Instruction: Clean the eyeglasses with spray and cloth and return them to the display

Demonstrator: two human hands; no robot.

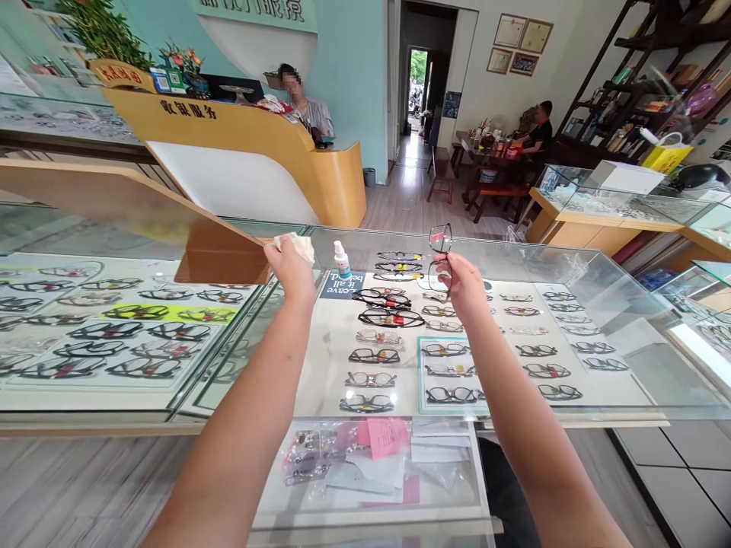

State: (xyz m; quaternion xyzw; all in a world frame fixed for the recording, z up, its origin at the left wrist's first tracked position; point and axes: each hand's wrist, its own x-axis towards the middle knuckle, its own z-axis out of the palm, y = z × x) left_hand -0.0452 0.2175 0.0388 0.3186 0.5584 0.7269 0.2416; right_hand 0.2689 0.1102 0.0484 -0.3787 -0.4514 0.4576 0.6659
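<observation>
My left hand [291,268] is closed on a crumpled white cloth [304,248], near the corner of a brown wooden board [222,259]. Whether the fingers touch the board I cannot tell. Raised above the glass display case [336,323], my right hand [467,283] pinches a dark-framed pair of eyeglasses [441,242], held tilted with one lens above the other. A small white spray bottle [342,262] stands upright on the glass between my hands. Several dark eyeglasses [391,317] lie in front of and behind it, stacked in a column.
Rows of eyeglasses [151,331] fill the left case too. Below me a drawer [480,487] with papers and plastic bags is pulled out. A person [314,114] sits behind the yellow counter [336,183], another person [540,129] at the back table.
</observation>
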